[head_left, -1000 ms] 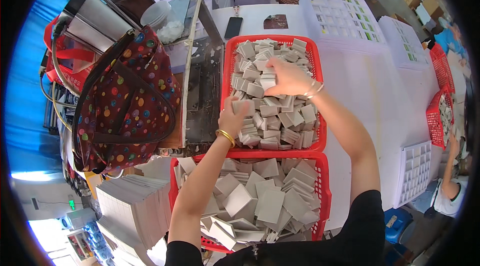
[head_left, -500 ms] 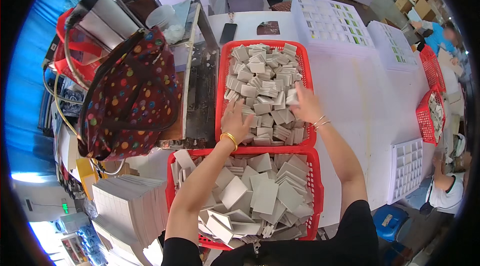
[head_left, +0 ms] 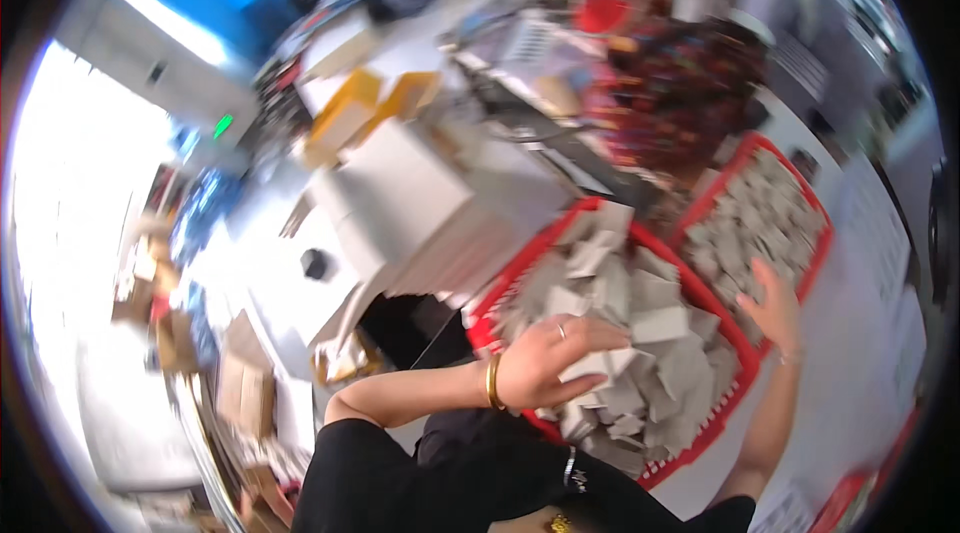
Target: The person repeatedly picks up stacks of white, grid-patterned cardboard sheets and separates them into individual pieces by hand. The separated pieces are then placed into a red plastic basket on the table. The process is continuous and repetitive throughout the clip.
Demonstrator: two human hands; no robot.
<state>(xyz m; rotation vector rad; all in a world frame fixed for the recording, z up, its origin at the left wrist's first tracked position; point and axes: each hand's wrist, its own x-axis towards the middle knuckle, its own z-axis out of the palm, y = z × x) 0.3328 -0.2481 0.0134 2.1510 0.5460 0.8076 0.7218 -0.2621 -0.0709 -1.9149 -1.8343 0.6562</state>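
Pale, flat rectangular pieces (head_left: 660, 323) fill the nearer red plastic basket (head_left: 487, 318), lying at all angles. My left hand (head_left: 545, 363) is over this basket's left part, palm down, fingers stretched and thumb apart. Whether it touches the pieces under it, I cannot make out. Behind and to the right stands a second red basket (head_left: 822, 243), heaped with smaller pale pieces (head_left: 755, 203). Over its near right side is my right hand (head_left: 775, 313), fingers spread, with nothing visible in it. Motion blurs much of the picture.
A tall stack of white sheets (head_left: 400, 193) stands left of the nearer basket. Yellow boxes (head_left: 345, 113) are behind it. Beyond the baskets lies a dark patterned bag (head_left: 670, 93). At the lower left there is an opened cardboard box (head_left: 245, 383).
My view has swung to the left, shifting the baskets rightward in it. My left hand has left the far basket for the nearer one. My right hand has drawn back toward the far basket's near side.
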